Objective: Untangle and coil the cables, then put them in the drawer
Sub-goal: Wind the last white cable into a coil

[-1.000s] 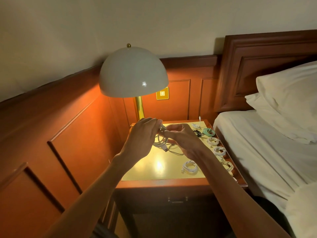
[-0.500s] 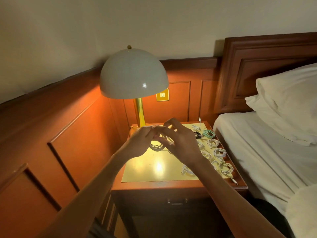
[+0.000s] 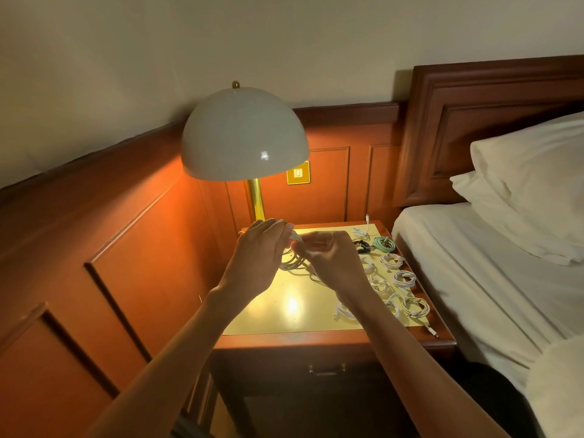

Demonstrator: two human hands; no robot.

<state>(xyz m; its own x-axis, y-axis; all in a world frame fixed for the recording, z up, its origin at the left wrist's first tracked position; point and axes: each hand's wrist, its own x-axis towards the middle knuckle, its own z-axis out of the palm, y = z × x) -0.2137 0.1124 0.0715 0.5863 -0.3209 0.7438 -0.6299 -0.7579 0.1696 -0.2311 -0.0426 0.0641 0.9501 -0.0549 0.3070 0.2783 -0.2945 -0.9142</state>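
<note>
Above the nightstand (image 3: 303, 338) both hands meet on a white cable (image 3: 292, 262) whose loops hang between them. My left hand (image 3: 259, 252) pinches the top of the loops, and my right hand (image 3: 331, 257) curls round the cable from the right. Several coiled white cables (image 3: 404, 278) lie in rows on the right part of the yellow top, with a teal coil (image 3: 384, 243) and a black coil (image 3: 361, 246) behind them. The drawer (image 3: 325, 369) under the top is shut; its metal handle shows.
A white dome lamp (image 3: 245, 134) on a brass stem stands at the back left of the nightstand, close above my hands. Wood panelling runs along the left and back. A bed (image 3: 493, 279) with white pillows lies right of the nightstand.
My right hand has drawn back to the right and curled, having reached over the loops half a second ago. The coil still hangs between both hands. The view has tilted slightly.
</note>
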